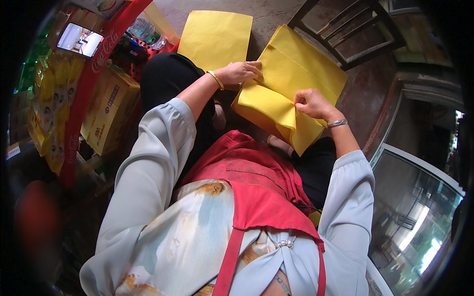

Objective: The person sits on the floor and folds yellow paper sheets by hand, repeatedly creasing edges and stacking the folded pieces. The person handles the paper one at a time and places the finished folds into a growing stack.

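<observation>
Yellow paper sheets (pixel 307 68) lie in front of me in a loose pile. A near sheet (pixel 264 101) is lifted and creased, and its near corner hangs down towards my lap. My right hand (pixel 314 104), with a silver bracelet at the wrist, pinches that sheet between thumb and bent fingers. On the left edge of the pile rests my left hand (pixel 239 73), wearing a gold bangle, its fingers spread and touching the paper. To its left lies a second yellow stack (pixel 216 39), apart from the pile. What supports the paper is hidden.
A dark slatted wooden chair (pixel 344 33) stands beyond the pile. On the left are a red-framed shelf (pixel 83 100), a phone (pixel 79 39) with its screen lit, a carton (pixel 109 109) and a plastic bottle (pixel 148 33). A glass-fronted cabinet (pixel 414 207) is at the right.
</observation>
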`<state>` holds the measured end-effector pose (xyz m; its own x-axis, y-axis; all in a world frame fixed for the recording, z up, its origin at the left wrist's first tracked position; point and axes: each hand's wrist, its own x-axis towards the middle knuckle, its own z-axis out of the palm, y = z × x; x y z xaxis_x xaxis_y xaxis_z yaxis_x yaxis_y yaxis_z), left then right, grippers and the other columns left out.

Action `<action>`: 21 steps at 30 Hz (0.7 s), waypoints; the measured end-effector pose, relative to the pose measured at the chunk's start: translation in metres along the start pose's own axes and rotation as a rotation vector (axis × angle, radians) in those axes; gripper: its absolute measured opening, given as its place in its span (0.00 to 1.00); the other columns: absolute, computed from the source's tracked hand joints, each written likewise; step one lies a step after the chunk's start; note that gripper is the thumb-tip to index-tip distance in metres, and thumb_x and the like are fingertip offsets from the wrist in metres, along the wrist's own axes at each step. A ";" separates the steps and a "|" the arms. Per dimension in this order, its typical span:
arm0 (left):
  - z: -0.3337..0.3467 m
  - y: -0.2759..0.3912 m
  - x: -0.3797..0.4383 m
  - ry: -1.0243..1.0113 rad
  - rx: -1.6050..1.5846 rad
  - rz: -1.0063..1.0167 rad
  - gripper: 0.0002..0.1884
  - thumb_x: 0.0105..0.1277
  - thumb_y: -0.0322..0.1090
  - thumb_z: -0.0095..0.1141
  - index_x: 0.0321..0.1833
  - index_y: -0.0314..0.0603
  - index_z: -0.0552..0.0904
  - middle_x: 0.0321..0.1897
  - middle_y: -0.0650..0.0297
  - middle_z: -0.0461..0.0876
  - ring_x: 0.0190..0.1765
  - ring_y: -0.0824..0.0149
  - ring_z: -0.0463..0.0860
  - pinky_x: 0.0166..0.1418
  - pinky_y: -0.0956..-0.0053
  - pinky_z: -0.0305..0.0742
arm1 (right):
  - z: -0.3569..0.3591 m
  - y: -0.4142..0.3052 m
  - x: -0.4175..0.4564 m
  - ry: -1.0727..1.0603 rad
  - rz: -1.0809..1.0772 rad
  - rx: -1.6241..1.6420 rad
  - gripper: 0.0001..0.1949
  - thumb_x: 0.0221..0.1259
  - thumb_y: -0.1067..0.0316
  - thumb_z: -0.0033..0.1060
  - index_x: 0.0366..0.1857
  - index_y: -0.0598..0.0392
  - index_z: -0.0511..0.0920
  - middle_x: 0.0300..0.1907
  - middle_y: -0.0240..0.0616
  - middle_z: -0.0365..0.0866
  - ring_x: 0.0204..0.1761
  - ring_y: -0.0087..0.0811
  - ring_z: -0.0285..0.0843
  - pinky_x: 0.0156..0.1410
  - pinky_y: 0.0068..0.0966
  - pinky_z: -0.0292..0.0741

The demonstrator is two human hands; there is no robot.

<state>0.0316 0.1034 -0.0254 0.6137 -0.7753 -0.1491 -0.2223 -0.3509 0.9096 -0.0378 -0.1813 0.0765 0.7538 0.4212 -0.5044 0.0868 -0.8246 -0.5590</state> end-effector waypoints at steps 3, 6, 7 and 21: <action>-0.007 -0.013 0.005 -0.045 -0.018 0.197 0.18 0.68 0.39 0.45 0.53 0.37 0.80 0.59 0.52 0.74 0.71 0.55 0.60 0.69 0.74 0.59 | -0.003 0.013 0.006 -0.032 0.030 0.166 0.05 0.48 0.72 0.59 0.28 0.60 0.81 0.25 0.39 0.82 0.28 0.28 0.79 0.37 0.24 0.76; -0.015 -0.019 0.003 -0.100 0.101 0.391 0.17 0.65 0.34 0.47 0.53 0.34 0.80 0.61 0.51 0.73 0.73 0.56 0.57 0.70 0.73 0.57 | -0.005 0.023 0.012 -0.062 0.049 0.269 0.04 0.50 0.73 0.59 0.27 0.61 0.80 0.24 0.32 0.80 0.28 0.21 0.76 0.36 0.19 0.74; -0.018 -0.005 0.003 -0.130 0.147 0.464 0.17 0.63 0.32 0.48 0.53 0.34 0.79 0.62 0.51 0.72 0.73 0.57 0.56 0.70 0.73 0.56 | -0.006 0.026 0.011 -0.069 0.065 0.315 0.03 0.50 0.73 0.59 0.27 0.61 0.79 0.24 0.31 0.80 0.27 0.20 0.75 0.36 0.18 0.74; -0.014 0.016 -0.003 -0.088 -0.258 -0.022 0.30 0.45 0.20 0.40 0.55 0.36 0.79 0.72 0.53 0.55 0.74 0.59 0.53 0.73 0.74 0.49 | -0.021 0.020 0.016 -0.283 0.107 0.389 0.06 0.44 0.69 0.60 0.26 0.58 0.81 0.24 0.30 0.80 0.29 0.19 0.76 0.36 0.16 0.71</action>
<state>0.0364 0.1078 -0.0049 0.5457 -0.8155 -0.1929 -0.0019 -0.2314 0.9729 -0.0108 -0.1993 0.0711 0.5337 0.4727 -0.7012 -0.2719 -0.6893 -0.6715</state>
